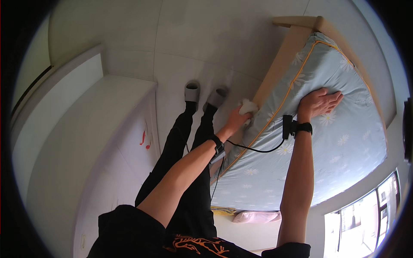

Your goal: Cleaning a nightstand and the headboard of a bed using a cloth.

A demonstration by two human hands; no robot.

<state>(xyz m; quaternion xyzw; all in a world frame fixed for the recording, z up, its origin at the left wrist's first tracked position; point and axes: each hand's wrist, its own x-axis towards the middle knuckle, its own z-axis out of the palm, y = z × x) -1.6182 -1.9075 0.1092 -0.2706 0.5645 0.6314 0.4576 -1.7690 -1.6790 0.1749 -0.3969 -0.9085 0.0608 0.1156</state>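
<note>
My left hand grips a crumpled white cloth. It holds the cloth against the wooden side rail of a bed, just below the mattress edge. On top of the light-blue, daisy-patterned mattress cover, my right hand lies palm down with nothing in it. Orange piping runs along the mattress edge between my two hands. Both wrists wear black straps with small devices, and a black cable hangs near them. The cloth hides part of the rail.
Grey slippers are on my feet on the pale tiled floor. A white cabinet stands to the left. The bed's wooden end post juts out ahead. A pink pillow and a bright window are at lower right.
</note>
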